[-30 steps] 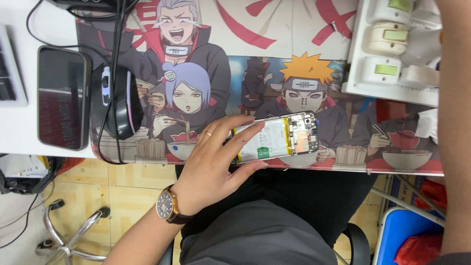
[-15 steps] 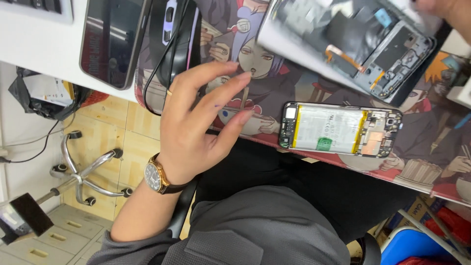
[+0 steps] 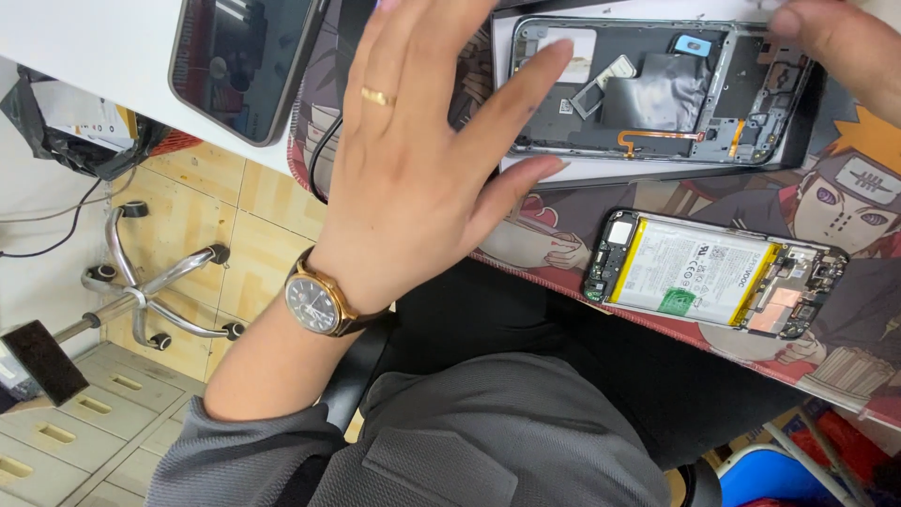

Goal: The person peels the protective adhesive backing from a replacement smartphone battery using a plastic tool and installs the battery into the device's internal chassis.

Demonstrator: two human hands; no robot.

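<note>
Left hand [image 3: 422,169] spread flat, holding nothing, fingertips touching empty phone frame [image 3: 657,94] just beyond; frame's long axis crosswise to fingers; right hand [image 3: 835,47] at frame's far corner, grip unclear; opened phone with battery [image 3: 713,277] nearer body, untouched.

We count two hands: our left hand [image 3: 413,178] and our right hand [image 3: 835,47]. There are three phone pieces: one intact dark phone [image 3: 246,61], one empty phone frame [image 3: 657,94], and one opened phone with battery [image 3: 713,274]. One wristwatch [image 3: 314,302], one ring [image 3: 378,97].
</note>
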